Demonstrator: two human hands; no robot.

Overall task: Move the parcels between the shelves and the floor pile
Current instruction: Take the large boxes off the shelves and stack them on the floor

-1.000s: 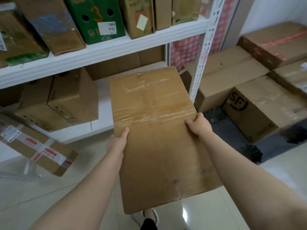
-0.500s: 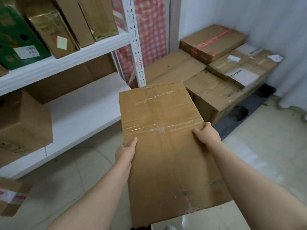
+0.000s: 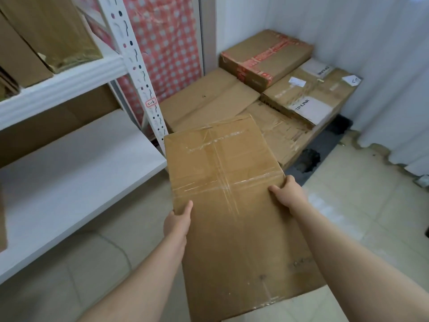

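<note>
This is a parcel storeroom, a small back room where deliveries are kept. A white slotted steel rack [image 3: 137, 73] takes up the left side, and its upright carries a handwritten tag [image 3: 151, 103] reading "5-6". Brown cartons [image 3: 58, 31] stand on edge on the upper shelf [image 3: 60, 89].

In the far right corner lies a floor pile [image 3: 209, 101] of taped cardboard boxes. One is a red-taped box [image 3: 267, 56]; another is a TP-LINK box [image 3: 308, 98] with white slips stuck on it.

The floor [image 3: 371, 217] is pale tile. A red checked cloth [image 3: 167, 43] hangs behind the rack, and a white curtain [image 3: 383, 66] hangs on the right. The left hand [image 3: 176, 225] and right hand [image 3: 289, 194] grip another taped parcel [image 3: 232, 228] by its sides.
</note>
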